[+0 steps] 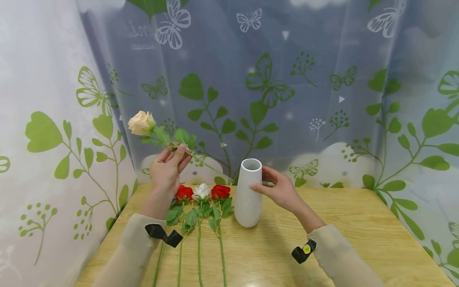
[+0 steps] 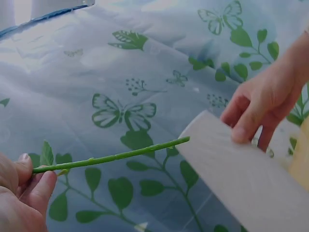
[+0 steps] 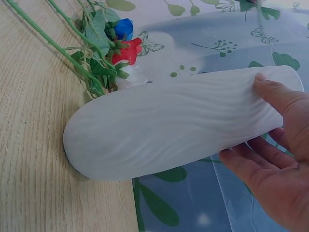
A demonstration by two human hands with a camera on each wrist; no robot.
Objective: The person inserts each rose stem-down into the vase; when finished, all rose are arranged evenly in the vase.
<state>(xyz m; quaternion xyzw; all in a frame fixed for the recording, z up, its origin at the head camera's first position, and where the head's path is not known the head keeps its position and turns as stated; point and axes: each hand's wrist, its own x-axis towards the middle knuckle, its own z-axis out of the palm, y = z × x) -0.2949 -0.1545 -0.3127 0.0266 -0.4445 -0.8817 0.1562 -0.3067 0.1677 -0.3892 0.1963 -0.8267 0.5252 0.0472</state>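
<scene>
My left hand (image 1: 166,169) pinches the green stem of a cream rose (image 1: 141,122), whose bloom points up and to the left. In the left wrist view, the bare end of the stem (image 2: 120,154) reaches the rim of a white vase (image 2: 241,179); whether they touch I cannot tell. The vase, wavy-textured in the right wrist view, stands upright on the table (image 1: 322,239). My right hand (image 1: 281,187) grips it near the top, thumb on the front and fingers behind. Its mouth (image 1: 252,164) faces up in the head view.
Left of the vase lie a red rose (image 1: 184,193), a white rose (image 1: 201,191) and another red rose (image 1: 220,192), stems toward the front edge. A blue rose (image 3: 123,29) lies beside them. Behind the table hangs a curtain (image 1: 222,48) printed with leaves and butterflies.
</scene>
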